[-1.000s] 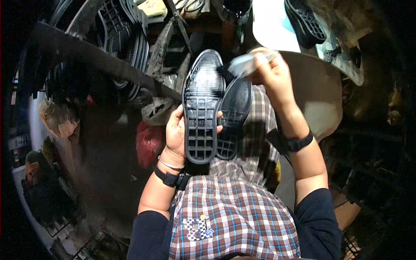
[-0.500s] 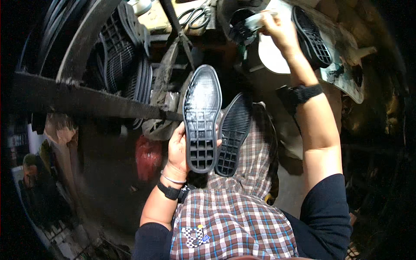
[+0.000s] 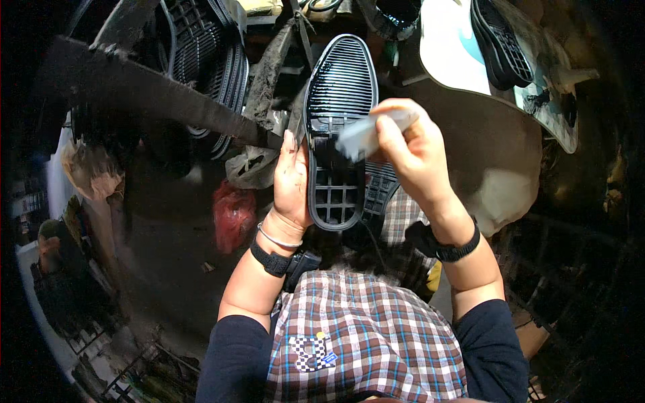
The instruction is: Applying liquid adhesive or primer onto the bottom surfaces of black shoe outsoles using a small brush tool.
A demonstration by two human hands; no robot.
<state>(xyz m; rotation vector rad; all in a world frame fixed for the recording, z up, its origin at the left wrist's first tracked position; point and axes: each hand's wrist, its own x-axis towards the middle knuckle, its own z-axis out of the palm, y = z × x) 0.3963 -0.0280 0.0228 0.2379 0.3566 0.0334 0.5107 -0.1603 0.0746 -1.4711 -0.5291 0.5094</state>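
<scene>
Upright in front of me, toe end away, is a black shoe sole with ridges at the front and square hollows at the heel. My left hand is closed round its left edge, with fingers hidden behind it. In my right hand is a brush with a pale handle, blurred by motion. Its dark end lies over the middle of the sole. The ridged front looks wet and glossy. Behind the held sole, partly covered by it and my right hand, a second black sole rests by my checked clothing.
A dark pot stands at the far edge. Right of it, a pale curved board bears another black sole. On the left, a dark beam crosses before stacked soles. A red bag lies below.
My right hand has come from the pot down to the sole with the brush. My left hand and the sole have moved up and slightly right. The view has shifted.
</scene>
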